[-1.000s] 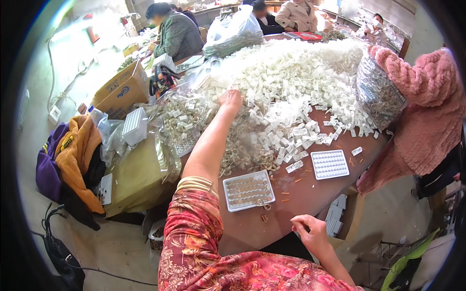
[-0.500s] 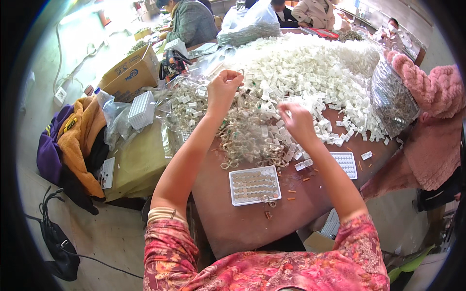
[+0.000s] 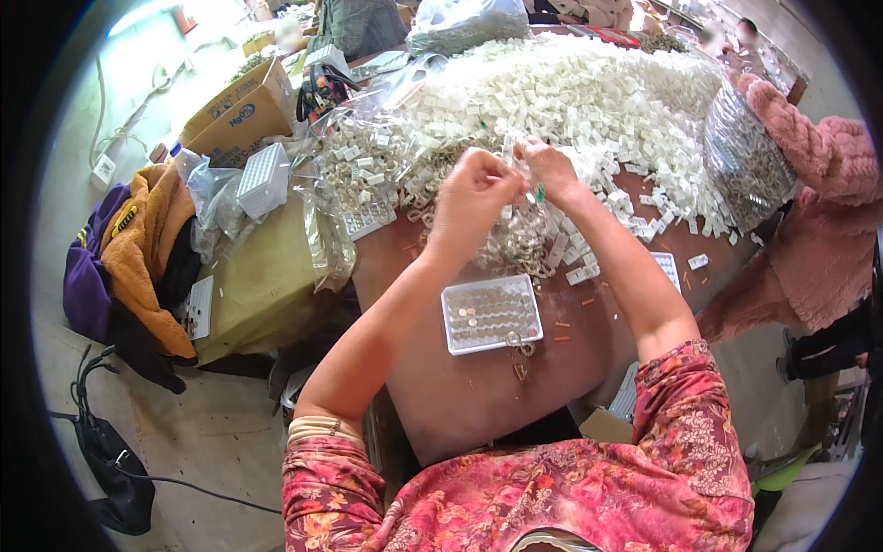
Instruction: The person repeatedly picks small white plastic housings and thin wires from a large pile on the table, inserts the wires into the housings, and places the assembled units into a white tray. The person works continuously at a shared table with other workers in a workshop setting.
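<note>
My left hand (image 3: 480,189) is raised over the heap, its thumb and fingers pinched together. Close beside it, my right hand (image 3: 546,169) is closed too, fingertips almost meeting the left ones. What they pinch is too small and blurred to name; a small green piece (image 3: 539,193) shows just below the fingertips. Beneath the hands lies a tangle of looped, pale wire leads (image 3: 515,247). Nearer me on the brown table sits a white tray (image 3: 480,348) with rows of small round silvery pieces. A loose wire loop (image 3: 521,348) rests over its front edge.
White plastic housings (image 3: 589,101) form a large heap behind my hands. A second white tray (image 3: 666,267) lies partly behind my right forearm. At left are a cardboard box (image 3: 241,110) and stacked white trays (image 3: 264,181). A filled clear bag (image 3: 750,152) stands at right.
My left hand has moved right and lower, and my right hand has come up and left, so they now meet over the heap. The view has shifted slightly.
</note>
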`<state>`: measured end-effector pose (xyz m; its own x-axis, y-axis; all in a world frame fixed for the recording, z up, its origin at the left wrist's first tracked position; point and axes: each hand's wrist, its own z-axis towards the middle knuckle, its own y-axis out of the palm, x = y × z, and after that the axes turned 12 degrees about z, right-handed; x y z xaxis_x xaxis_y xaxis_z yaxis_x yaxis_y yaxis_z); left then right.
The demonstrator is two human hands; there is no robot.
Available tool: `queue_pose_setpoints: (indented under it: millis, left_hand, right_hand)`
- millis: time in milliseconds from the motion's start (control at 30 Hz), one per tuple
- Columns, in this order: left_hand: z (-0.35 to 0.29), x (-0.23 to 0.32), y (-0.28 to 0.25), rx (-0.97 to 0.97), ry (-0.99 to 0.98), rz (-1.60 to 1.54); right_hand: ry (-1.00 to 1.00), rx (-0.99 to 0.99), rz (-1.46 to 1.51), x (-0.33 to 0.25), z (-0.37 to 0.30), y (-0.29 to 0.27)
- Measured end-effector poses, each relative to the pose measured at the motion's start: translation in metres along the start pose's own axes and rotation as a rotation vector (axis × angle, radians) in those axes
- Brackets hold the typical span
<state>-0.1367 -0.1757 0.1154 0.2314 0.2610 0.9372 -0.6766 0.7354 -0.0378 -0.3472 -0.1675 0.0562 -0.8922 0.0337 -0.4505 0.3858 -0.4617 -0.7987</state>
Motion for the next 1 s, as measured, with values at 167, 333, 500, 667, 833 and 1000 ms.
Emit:
queue_pose_setpoints:
  millis: [167,333,500,667,833,1000]
  left_hand:
    - [0.003,-0.039,0.006,0.177,-0.093,0.202]
    - [0.002,-0.05,0.011,0.042,0.035,0.562]
    - [0.02,-0.047,0.015,0.061,0.02,0.493]
    - [0.023,-0.056,0.024,0.071,-0.054,0.526]
    - [0.025,-0.056,0.029,0.098,-0.011,0.553]
    - [0.015,-0.045,0.042,0.03,-0.059,0.219]
  right_hand:
    - [0.103,0.347,0.207,-0.01,-0.029,-0.031]
    - [0.284,0.422,0.714,-0.02,-0.091,-0.057]
    - [0.348,0.512,1.018,-0.041,-0.141,-0.06]
    - [0.425,0.616,1.137,-0.051,-0.18,-0.057]
    - [0.463,0.636,1.27,-0.058,-0.203,-0.059]
    - [0.476,0.697,1.46,-0.068,-0.223,-0.066]
